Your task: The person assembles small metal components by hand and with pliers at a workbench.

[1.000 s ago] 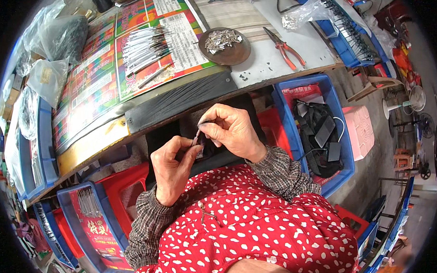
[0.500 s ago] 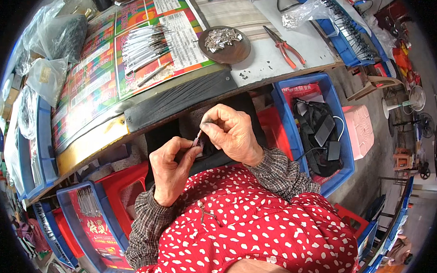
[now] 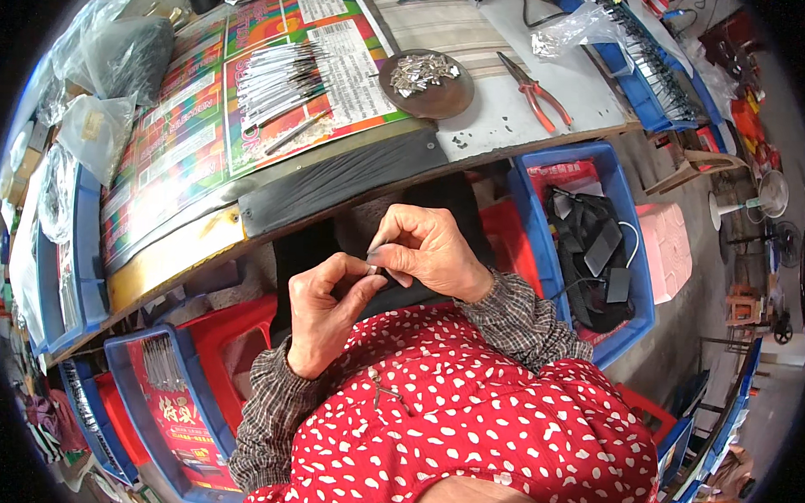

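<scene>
Our left hand (image 3: 325, 315) and right hand (image 3: 429, 252) meet below the surface (image 3: 513, 122) edge, both pinching one small thin silvery metal piece (image 3: 373, 268) — we should keep fingertips close, steady, wrists braced.

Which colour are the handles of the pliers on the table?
The pliers have red-orange handles, seen in the head view.

The single head-worn fisheye camera looks steeply down from close above onto the person's lap and the workbench (image 3: 477, 139) edge beyond.
</scene>
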The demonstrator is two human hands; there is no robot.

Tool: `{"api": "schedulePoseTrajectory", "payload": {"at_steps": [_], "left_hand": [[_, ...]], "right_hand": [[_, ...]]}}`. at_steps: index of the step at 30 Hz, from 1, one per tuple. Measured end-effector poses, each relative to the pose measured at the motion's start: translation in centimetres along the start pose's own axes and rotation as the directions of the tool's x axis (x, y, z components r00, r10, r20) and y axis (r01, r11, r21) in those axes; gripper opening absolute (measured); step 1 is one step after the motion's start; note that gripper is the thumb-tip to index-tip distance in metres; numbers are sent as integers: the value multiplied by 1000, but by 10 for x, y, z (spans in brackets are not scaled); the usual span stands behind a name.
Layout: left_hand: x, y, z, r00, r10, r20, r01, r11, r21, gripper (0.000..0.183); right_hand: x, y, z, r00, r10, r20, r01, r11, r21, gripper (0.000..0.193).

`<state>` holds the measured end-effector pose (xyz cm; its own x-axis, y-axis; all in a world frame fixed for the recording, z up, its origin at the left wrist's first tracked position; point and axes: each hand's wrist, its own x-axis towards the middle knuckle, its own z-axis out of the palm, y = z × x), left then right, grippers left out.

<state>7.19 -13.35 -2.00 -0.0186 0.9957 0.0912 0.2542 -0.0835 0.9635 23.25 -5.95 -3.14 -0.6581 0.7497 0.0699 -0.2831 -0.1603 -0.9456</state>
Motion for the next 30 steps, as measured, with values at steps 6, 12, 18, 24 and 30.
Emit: {"api": "schedulePoseTrajectory", "payload": {"at_steps": [6,12,18,24,30], "left_hand": [[0,4,-1,998,-7,65,11,998,-69,10],[-2,5,9,978,163,-134,-130,966,225,17],[-3,-3,10,913,354,-204,-245,873,422,18],[-8,-2,1,954,245,-174,-179,929,325,16],[-13,-4,-4,997,58,-58,-50,990,129,12]], "right_hand": [[-5,-5,8,1000,-8,-30,6,997,-75,19],[-2,-2,20,979,-114,-171,88,985,-151,21],[3,12,23,977,-28,-213,12,997,-77,18],[1,3,19,994,-1,-109,-6,998,-61,13],[-2,6,11,998,47,36,-46,998,-40,14]]}}
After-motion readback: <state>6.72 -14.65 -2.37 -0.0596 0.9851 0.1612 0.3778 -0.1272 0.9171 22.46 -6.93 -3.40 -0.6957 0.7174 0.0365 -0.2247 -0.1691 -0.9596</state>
